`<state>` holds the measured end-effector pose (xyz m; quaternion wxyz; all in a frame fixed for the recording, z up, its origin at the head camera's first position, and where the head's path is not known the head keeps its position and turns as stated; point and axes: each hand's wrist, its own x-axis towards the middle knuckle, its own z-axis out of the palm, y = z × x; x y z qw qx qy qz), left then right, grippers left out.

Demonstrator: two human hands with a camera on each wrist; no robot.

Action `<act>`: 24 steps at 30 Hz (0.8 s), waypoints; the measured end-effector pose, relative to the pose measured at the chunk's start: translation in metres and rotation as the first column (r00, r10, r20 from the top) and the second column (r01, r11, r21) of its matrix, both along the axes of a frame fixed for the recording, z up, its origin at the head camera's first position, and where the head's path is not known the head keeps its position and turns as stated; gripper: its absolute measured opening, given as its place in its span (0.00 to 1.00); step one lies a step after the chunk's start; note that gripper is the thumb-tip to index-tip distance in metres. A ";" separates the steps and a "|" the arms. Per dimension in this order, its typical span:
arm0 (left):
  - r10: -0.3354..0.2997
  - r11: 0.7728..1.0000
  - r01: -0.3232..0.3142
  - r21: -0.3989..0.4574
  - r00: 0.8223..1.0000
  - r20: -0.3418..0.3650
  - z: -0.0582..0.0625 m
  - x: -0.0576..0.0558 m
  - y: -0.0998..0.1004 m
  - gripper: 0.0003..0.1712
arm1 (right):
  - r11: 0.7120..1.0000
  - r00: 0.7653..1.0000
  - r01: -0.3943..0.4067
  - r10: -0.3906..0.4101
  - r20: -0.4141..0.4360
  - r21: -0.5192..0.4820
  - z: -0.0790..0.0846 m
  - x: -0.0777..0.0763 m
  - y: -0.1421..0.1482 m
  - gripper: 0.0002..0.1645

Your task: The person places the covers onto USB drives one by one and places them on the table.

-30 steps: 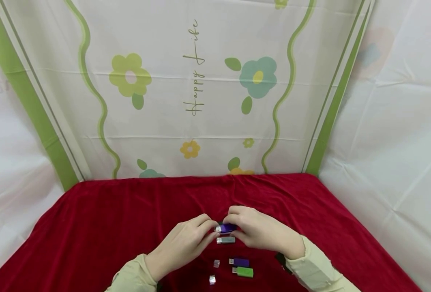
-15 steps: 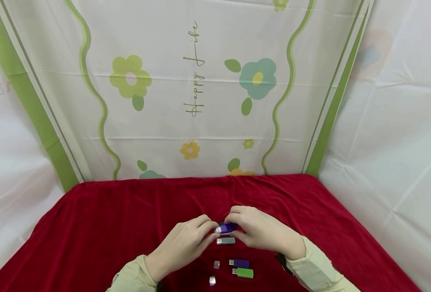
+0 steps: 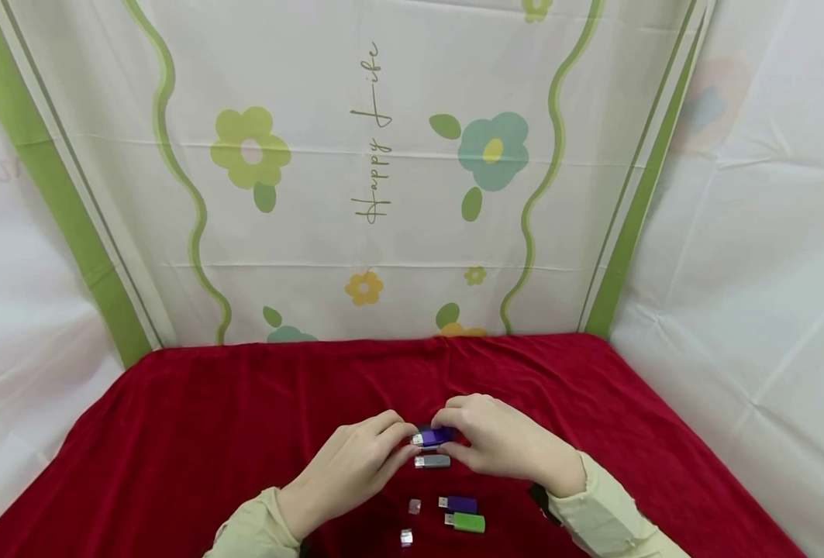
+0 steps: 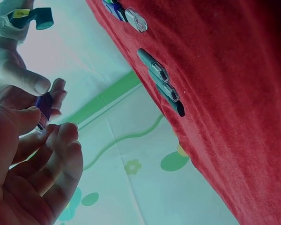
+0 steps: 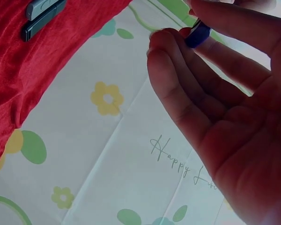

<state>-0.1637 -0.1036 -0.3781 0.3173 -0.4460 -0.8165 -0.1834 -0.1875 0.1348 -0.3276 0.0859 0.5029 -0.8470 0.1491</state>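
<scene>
My right hand pinches a purple USB stick between thumb and fingers, its metal plug toward the left. At that plug end the thumb and fingertips of my left hand pinch a small clear cap, mostly hidden by the fingers. The two hands meet over the red cloth. In the right wrist view the purple stick shows between the right thumb and fingers. Just below the hands in the head view lies a grey USB stick.
Nearer the front lie another purple USB stick and a green one, plugs bare. Two loose clear caps sit left of them. A red cloth covers the table, with printed white curtains around it.
Both hands keep their hold on the purple USB stick and cap. The right fingers have shifted very slightly; the things on the cloth stay put.
</scene>
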 end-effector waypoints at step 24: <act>0.016 1.000 -0.016 0.001 1.000 -0.014 -0.001 -0.001 -0.001 0.11 | 1.000 1.000 -0.007 0.006 -0.027 -0.009 -0.002 -0.002 0.001 0.07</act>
